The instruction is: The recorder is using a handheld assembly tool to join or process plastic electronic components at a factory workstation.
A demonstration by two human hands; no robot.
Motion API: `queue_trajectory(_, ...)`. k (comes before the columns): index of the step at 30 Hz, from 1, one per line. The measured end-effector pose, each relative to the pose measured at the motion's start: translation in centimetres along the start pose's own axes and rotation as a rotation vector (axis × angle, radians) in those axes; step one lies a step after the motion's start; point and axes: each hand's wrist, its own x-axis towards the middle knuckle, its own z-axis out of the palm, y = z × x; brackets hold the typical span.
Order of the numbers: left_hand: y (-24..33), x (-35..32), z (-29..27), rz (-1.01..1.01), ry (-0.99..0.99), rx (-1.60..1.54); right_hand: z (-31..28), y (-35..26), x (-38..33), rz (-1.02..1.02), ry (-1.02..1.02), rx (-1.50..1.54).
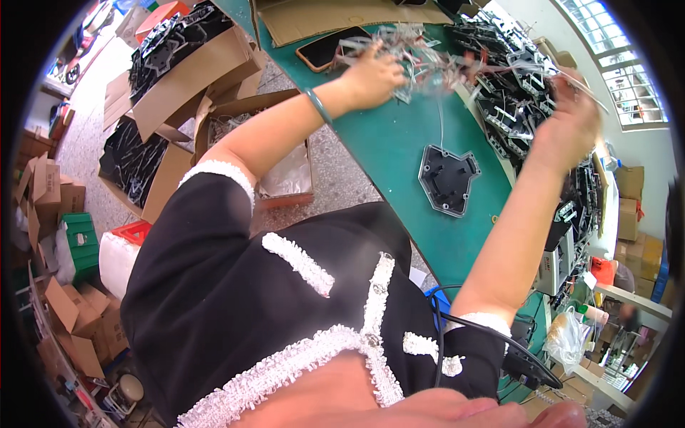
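Left hand: left hand (371, 75) reaches out over the green table (399, 153); fingers dug into a tangled heap of clear plastic strips (421, 53), closed loosely round a bunch of them; a green bangle sits on the wrist.
Right hand: right hand (571, 121) raised above the table's right side; fingers pinched on one thin clear strip (586, 89) that sticks out past the knuckles; motion blur here, so the exact grip is probably a thumb-and-forefinger pinch, not certain.
Work piece: a black plastic housing (448, 178), angular outline, lies flat and alone on the bare green between the two arms; touching neither hand.
Neighbours: a phone (327, 48) lies just beside the heap on its left; stacked black parts (514, 107) crowd the table's right side under the right hand; flattened cardboard (342, 18) at the far end.
Risk: strips in the heap are interlocked, so a pull may drag a whole clump and sweep the phone toward the near left edge; the thin pinched strip could bend or slip.
Edges and room: table edge runs diagonally close to the left forearm, with open boxes (185, 78) of black parts on the floor below; free surface is the strip of green round the housing; right side is hemmed in.
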Motion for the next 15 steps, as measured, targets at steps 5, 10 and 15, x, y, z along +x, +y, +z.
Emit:
queue_trajectory(5, -3.0, -0.3, -3.0, -0.036, 0.017, -0.201, -2.1, 4.2, -2.7, 0.442, -0.608, -0.805)
queue_trajectory(10, -3.3, -1.1, -6.9, -0.071, 0.150, -0.491, -0.4, 0.1, -2.7, 0.176, -0.291, 0.011)
queue_trajectory(15, 0.1, 0.5, -7.6, -0.241, 0.563, -0.747, -0.3, 4.1, -5.2, 0.428, -0.492, -0.152)
